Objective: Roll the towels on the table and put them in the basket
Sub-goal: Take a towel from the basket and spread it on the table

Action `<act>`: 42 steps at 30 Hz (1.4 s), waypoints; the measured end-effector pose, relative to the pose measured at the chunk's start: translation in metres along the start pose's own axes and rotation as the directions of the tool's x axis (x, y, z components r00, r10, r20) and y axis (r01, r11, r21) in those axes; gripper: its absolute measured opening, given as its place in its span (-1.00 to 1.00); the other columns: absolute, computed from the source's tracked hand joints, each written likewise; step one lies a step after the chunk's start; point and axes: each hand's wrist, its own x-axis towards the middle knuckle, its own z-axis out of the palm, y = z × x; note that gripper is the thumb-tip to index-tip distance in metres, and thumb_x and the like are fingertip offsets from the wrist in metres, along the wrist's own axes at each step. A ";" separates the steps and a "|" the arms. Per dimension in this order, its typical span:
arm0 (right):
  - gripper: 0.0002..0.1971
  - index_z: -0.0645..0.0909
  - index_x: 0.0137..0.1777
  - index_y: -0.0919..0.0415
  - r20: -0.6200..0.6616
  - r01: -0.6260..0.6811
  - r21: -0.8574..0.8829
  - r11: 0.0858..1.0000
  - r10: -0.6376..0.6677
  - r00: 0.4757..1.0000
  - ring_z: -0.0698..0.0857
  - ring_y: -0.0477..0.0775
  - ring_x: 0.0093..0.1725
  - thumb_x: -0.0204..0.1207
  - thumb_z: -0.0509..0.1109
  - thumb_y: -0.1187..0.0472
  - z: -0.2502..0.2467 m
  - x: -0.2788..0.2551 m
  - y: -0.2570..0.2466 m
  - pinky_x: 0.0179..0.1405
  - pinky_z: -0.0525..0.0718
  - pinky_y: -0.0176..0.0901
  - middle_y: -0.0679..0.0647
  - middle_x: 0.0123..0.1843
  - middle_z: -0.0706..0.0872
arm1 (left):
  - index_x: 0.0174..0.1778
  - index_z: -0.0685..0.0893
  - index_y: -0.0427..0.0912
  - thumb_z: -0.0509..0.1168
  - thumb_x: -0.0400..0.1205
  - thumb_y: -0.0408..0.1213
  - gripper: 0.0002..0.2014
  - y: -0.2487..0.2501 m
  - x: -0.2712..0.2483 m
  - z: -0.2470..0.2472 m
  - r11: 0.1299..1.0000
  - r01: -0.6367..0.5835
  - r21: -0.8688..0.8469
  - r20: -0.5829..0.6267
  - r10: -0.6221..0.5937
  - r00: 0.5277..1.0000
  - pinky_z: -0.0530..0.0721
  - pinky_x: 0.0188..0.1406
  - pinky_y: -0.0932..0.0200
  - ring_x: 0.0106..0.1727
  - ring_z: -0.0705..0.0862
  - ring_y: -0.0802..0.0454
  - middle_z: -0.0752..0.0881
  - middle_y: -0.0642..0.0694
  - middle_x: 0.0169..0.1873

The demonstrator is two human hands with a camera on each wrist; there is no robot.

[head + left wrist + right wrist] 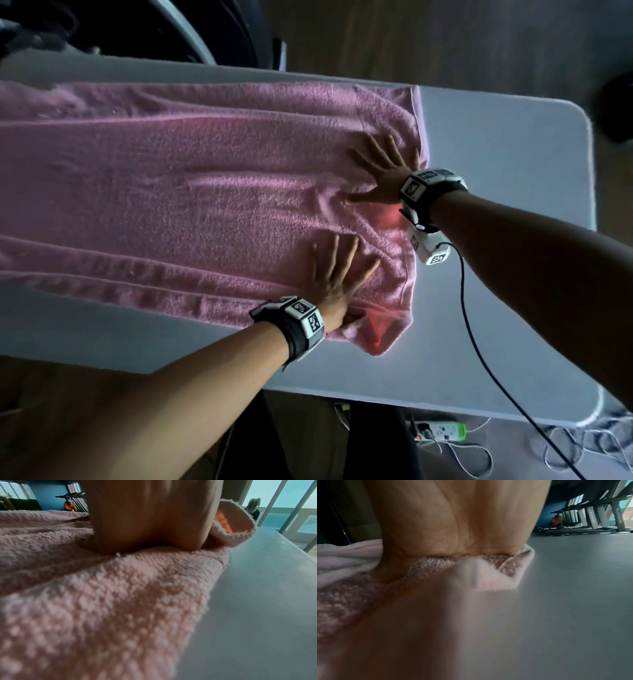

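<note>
Grey table point(496, 144) fills our view, and the pink towel point(171, 188) lies spread lengthwise over it. Our left hand point(337, 274) and right hand point(383, 171) press flat, fingers splayed, near its rumpled right end, probably to smooth it before rolling. We see no basket.

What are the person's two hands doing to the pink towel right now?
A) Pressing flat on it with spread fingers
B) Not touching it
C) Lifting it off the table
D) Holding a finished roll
A: the left hand and right hand both lie flat, fingers spread, on the unrolled pink towel on the table.
</note>
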 end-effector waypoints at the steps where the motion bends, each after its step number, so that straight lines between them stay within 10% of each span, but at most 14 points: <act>1: 0.04 -0.59 0.32 -0.61 0.000 -0.005 0.015 1.000 0.005 1.000 -0.55 0.12 0.56 0.03 0.06 -0.75 0.002 -0.010 0.021 0.35 -0.28 0.75 -0.32 0.44 -0.67 | 0.69 -0.15 0.09 0.03 0.46 0.42 -0.06 0.023 0.010 0.001 1.000 -0.001 0.007 0.000 0.001 1.000 -0.38 0.44 -0.56 0.59 -0.28 -0.54 -0.22 -0.37 0.65; 16: 0.12 -0.28 0.59 -0.41 -0.052 -0.230 0.157 0.960 0.240 0.969 -0.37 0.23 0.64 0.18 0.41 -0.48 0.017 -0.130 0.214 0.43 -0.16 0.61 -0.14 0.68 -0.39 | 0.67 -0.32 0.02 0.16 0.48 0.40 0.05 0.222 0.101 -0.003 0.993 -0.087 -0.083 0.153 0.099 0.983 -0.41 0.42 -0.57 0.57 -0.46 -0.42 -0.39 -0.26 0.63; 19: -0.20 0.19 0.61 -0.21 -0.236 -0.265 0.303 0.915 0.342 0.910 0.20 0.24 0.62 0.41 0.50 -0.13 0.014 -0.148 0.184 0.52 0.21 0.39 0.04 0.68 0.17 | 0.68 -0.27 0.04 0.33 0.53 0.14 0.02 0.202 0.090 -0.025 0.964 -0.147 -0.223 0.211 0.195 0.958 -0.46 0.45 -0.42 0.61 -0.43 -0.28 -0.36 -0.22 0.64; 21: -0.53 0.51 0.43 0.02 -0.378 -0.238 0.450 0.861 0.425 0.822 0.56 0.20 0.34 0.51 0.43 0.14 0.021 -0.173 0.153 0.32 0.52 0.07 0.17 0.43 0.53 | 0.65 0.15 -0.03 0.36 0.53 -0.15 -0.22 0.171 0.065 -0.037 0.945 -0.136 -0.298 0.040 0.155 0.987 0.06 0.56 -0.46 0.63 0.10 -0.28 0.13 -0.28 0.62; 24: -0.79 0.69 0.15 0.15 -0.470 -0.119 0.490 0.863 0.377 0.798 0.71 0.05 -0.13 0.58 0.33 0.30 0.049 -0.224 0.095 -0.08 0.67 -0.15 0.18 0.07 0.77 | 0.19 0.59 -0.11 0.33 0.49 -0.30 -0.67 0.108 0.014 -0.038 0.943 -0.038 -0.332 -0.174 -0.021 0.984 0.57 0.09 -0.09 0.10 0.53 -0.04 0.62 -0.12 0.10; 29: -0.82 0.72 0.11 0.12 -0.306 -0.106 0.476 0.873 0.277 0.911 0.72 0.07 -0.05 0.53 0.42 0.26 0.124 -0.282 0.030 0.02 0.73 0.01 0.13 0.05 0.74 | 0.04 0.65 -0.12 0.37 0.44 -0.36 -0.74 0.016 -0.056 -0.010 0.972 0.034 -0.234 -0.166 -0.075 0.983 0.57 0.00 -0.07 -0.03 0.58 -0.10 0.64 -0.09 -0.05; 38: -0.76 0.66 0.11 0.01 -0.281 -0.299 0.301 0.906 0.384 0.880 0.65 0.12 0.06 0.54 0.39 -0.08 0.153 -0.291 0.023 0.22 0.38 0.08 0.01 0.08 0.69 | -0.13 0.71 -0.22 0.45 0.44 -0.51 -0.84 -0.014 -0.086 -0.009 0.964 0.020 -0.265 -0.142 -0.060 0.988 0.50 -0.28 0.11 -0.28 0.51 0.02 0.67 -0.08 -0.25; 42: -0.82 0.71 0.10 0.16 -0.279 -0.234 0.370 0.899 0.348 0.895 0.70 0.21 0.00 0.53 0.41 0.30 0.170 -0.323 0.021 -0.04 0.59 -0.03 0.12 0.06 0.73 | -0.18 0.75 -0.17 0.43 0.52 -0.45 -0.91 0.001 -0.119 -0.008 0.945 -0.012 -0.328 -0.047 -0.004 0.999 0.65 -0.37 0.09 -0.33 0.62 -0.01 0.66 -0.02 -0.31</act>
